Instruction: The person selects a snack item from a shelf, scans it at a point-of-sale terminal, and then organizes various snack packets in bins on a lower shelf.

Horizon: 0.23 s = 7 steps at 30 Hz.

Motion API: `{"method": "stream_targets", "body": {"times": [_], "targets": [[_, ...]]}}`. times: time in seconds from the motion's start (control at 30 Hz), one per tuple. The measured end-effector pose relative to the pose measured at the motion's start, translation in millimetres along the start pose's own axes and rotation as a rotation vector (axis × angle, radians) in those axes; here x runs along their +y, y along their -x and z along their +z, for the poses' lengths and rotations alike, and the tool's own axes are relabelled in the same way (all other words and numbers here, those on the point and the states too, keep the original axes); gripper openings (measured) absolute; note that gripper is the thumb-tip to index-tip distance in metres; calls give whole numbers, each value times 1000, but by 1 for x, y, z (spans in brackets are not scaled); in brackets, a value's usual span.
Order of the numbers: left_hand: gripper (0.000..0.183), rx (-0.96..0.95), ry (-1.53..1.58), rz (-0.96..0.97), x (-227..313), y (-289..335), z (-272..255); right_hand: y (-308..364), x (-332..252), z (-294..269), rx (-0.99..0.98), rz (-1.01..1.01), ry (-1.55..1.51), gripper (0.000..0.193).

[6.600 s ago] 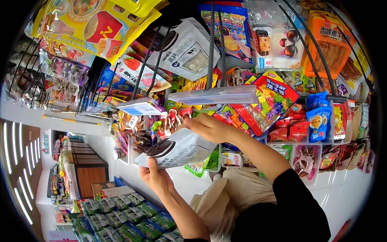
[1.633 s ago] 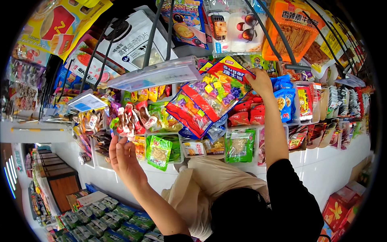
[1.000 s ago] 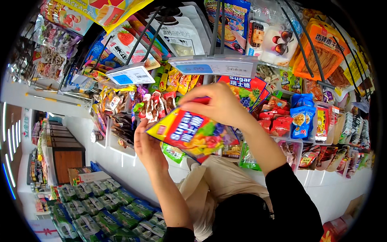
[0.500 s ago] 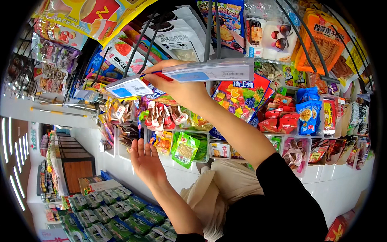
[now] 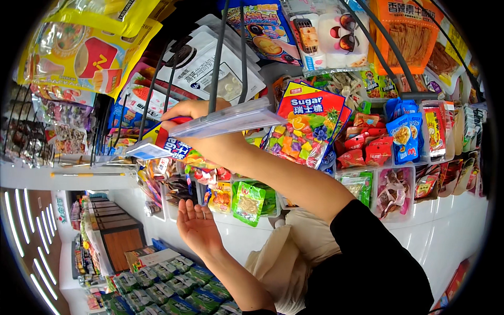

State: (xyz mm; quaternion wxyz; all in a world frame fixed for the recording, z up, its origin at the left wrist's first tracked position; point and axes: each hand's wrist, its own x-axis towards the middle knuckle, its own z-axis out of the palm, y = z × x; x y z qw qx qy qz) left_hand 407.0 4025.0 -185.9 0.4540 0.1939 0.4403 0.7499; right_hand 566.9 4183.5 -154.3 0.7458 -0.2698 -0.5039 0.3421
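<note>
My right hand [image 5: 210, 144] reaches in among the display hooks, its fingers closed on the top of a candy bag [image 5: 177, 149] with a red, yellow and blue header. A clear price-tag holder [image 5: 231, 119] crosses in front of the hand and partly hides the grip. Another tag holder [image 5: 148, 151] overlaps the candy bag. To the right hangs a matching red bag of fruit-coloured candy [image 5: 304, 126]. Lower down, my left hand [image 5: 199, 230] is open and palm up, fingers slightly curled, holding nothing. It is just below bins of small snack packs [image 5: 218, 197].
Black metal hooks [image 5: 218, 58] jut out among hanging snack bags, including a white pouch [image 5: 210, 65] and a yellow bag [image 5: 92, 60]. Clear bins hold green packs [image 5: 248, 202] and blue packs [image 5: 404, 137]. Stacked green-wrapped multipacks [image 5: 173, 289] stand on the floor at lower left.
The view has shifted. My right hand sits lower and a little left in the picture, and more of the candy bag's header shows. My left hand stays open, lower in the picture.
</note>
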Motion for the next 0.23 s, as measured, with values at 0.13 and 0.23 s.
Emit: {"method": "stream_targets", "body": {"times": [0.13, 0.23], "targets": [[29, -16, 7, -20, -1, -1, 1, -3, 5, -2, 24, -20, 66, 15], [30, -54, 18, -32, -1, -3, -3, -6, 12, -5, -30, 67, 11, 16]]}}
